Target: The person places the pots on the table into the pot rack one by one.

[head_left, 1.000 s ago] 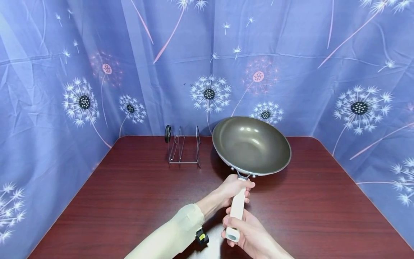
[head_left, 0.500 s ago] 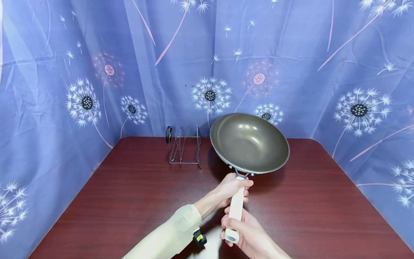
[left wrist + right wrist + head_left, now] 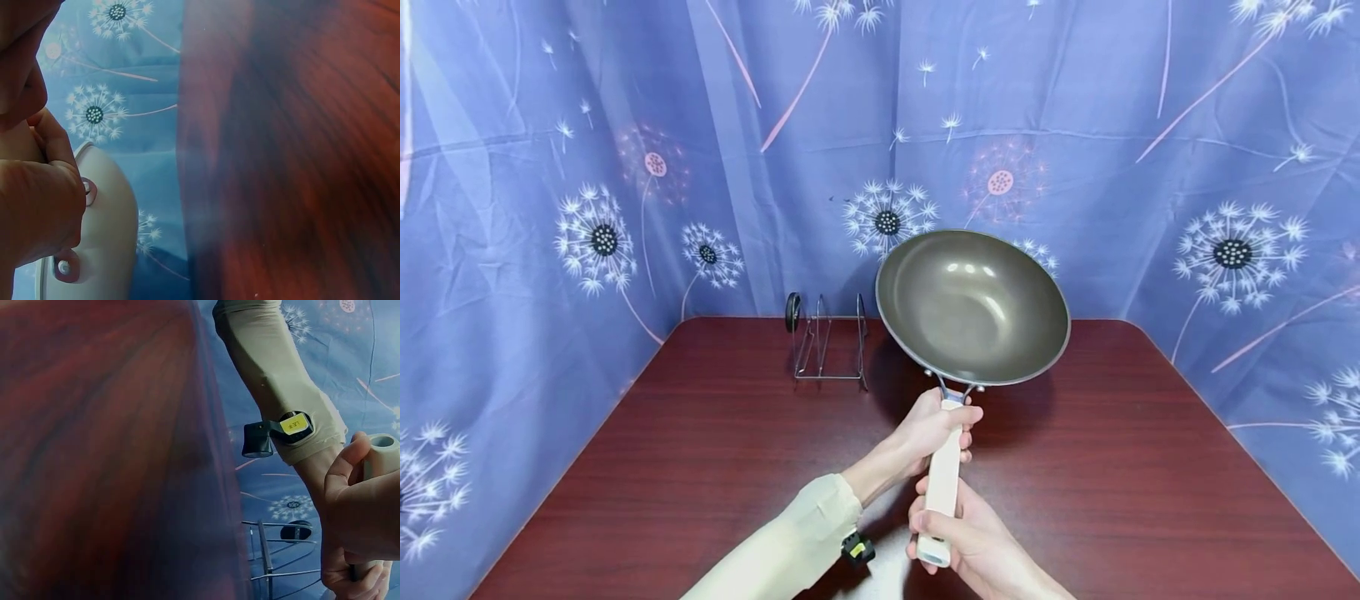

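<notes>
A deep wok (image 3: 973, 308) with a dark grey inside hangs above the table, its bowl tilted towards me. My left hand (image 3: 928, 429) grips its white handle (image 3: 943, 479) close to the bowl, thumb across the top. Lower down, near the handle's end, my right hand (image 3: 962, 533) holds the same handle. The left wrist view shows the wok's pale outer side (image 3: 106, 219) with two rivets beside the left hand (image 3: 37, 200). In the right wrist view the right hand (image 3: 369, 506) wraps the handle's end (image 3: 382, 450), partly hiding the left hand.
Left of the wok, a wire rack (image 3: 829, 346) with a black round piece (image 3: 792, 312) on its side stands at the back of the dark red table (image 3: 700, 442). A blue dandelion-print curtain (image 3: 790, 192) closes off the back and both sides.
The wok has risen and tilted further towards me, its bowl shifting slightly left. Both hands have kept their grip on the handle. The rack stays in place.
</notes>
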